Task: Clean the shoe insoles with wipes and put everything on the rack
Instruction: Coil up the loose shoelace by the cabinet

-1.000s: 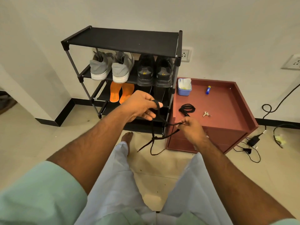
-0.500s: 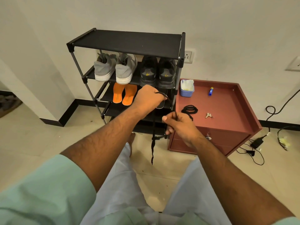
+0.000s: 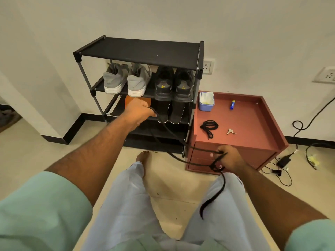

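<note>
Both hands grasp 1 black shoelace (image 3: 174,134): the left hand (image 3: 140,111) pinches an end in front of the rack (image 3: 137,51), hiding orange insoles (image 3: 130,102); the right hand (image 3: 229,156) grips it near the red cabinet (image 3: 253,124). The black insoles (image 3: 171,113) lie on the rack's third shelf.

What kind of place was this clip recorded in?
Probably a home, in a room corner or entryway: a black shoe rack holding sneakers stands against a plain wall, a red cabinet beside it carries keys, and wall sockets with loose cables sit above the tiled floor.
</note>
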The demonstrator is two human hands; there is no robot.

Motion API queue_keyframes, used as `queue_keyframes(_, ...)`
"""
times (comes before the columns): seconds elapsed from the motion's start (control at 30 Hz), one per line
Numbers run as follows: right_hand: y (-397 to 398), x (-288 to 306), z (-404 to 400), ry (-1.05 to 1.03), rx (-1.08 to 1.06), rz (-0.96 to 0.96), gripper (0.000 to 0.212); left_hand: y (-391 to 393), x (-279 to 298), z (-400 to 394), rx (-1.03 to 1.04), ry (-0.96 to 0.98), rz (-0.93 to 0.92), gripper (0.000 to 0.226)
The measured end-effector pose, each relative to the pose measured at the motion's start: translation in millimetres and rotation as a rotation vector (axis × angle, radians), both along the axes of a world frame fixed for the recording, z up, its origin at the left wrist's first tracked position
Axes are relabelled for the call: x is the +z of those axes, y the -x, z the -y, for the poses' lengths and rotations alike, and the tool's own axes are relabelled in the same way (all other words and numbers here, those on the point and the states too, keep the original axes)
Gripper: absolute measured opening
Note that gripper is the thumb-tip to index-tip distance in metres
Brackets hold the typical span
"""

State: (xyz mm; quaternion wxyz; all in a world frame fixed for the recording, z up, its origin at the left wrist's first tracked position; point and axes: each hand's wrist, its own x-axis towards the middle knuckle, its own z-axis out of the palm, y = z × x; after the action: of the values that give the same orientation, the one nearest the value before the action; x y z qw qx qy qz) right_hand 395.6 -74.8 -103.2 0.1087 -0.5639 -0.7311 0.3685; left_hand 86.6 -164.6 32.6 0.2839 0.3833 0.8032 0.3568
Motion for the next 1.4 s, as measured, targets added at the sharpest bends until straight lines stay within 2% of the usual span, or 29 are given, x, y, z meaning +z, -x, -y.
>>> queue_keyframes(0.13, 20.7, 0.6, 1.3, 0.070, 0.058, -0.035, 0.006, -11.3, 2.4, -5.6, -0.143, 0.014, 0.001, 0.026)
queue_keyframes(0.2, 28.6, 0.0, 1.2, 0.040, 0.040, -0.069, 0.005, -11.0, 4.6, -8.4, -0.145, -0.024, 0.016, 0.027)
queue_keyframes(0.3, 35.3, -0.5, -4.8, -0.003, 0.013, -0.056, 0.003, -9.4, 10.7, -10.4, -0.090, -0.139, 0.024, 0.019)
queue_keyframes(0.4, 28.6, -4.2, -14.0, -0.063, 0.016, 0.090, 0.006, -0.1, 17.2, -12.8, 0.039, -0.278, -0.072, 0.015)
queue_keyframes(0.53, 25.1, -9.0, -13.7, -0.013, 0.085, 0.109, 0.008, 9.0, 24.7, -16.9, 0.042, -0.385, -0.202, 0.010)
queue_keyframes(0.73, 31.5, -13.6, -13.7, -0.025, 0.075, 0.173, 0.028, 3.6, 28.5, -19.5, 0.036, -0.458, -0.324, 0.008)
queue_keyframes(0.9, 17.0, -11.7, -16.4, -0.056, 0.088, 0.487, 0.060, 13.3, 32.5, -15.0, 0.074, -0.476, -0.534, 0.021)
queue_keyframes(0.97, 8.5, -13.8, -19.3, 0.043, 0.116, 0.497, 0.068, 21.2, 33.0, -15.1, 0.102, -0.468, -0.558, 0.023)
queue_keyframes(1.07, 6.2, -20.5, -19.9, 0.121, 0.158, 0.485, 0.059, 24.4, 33.8, -16.6, 0.125, -0.472, -0.552, 0.023)
queue_keyframes(1.3, 11.1, -25.8, -18.7, 0.067, 0.095, 0.546, 0.020, 20.9, 42.4, -16.9, 0.141, -0.524, -0.583, 0.020)
queue_keyframes(1.4, 2.4, -20.6, -14.0, 0.002, 0.033, 0.633, 0.016, 31.7, 52.5, -13.2, 0.205, -0.535, -0.592, 0.020)
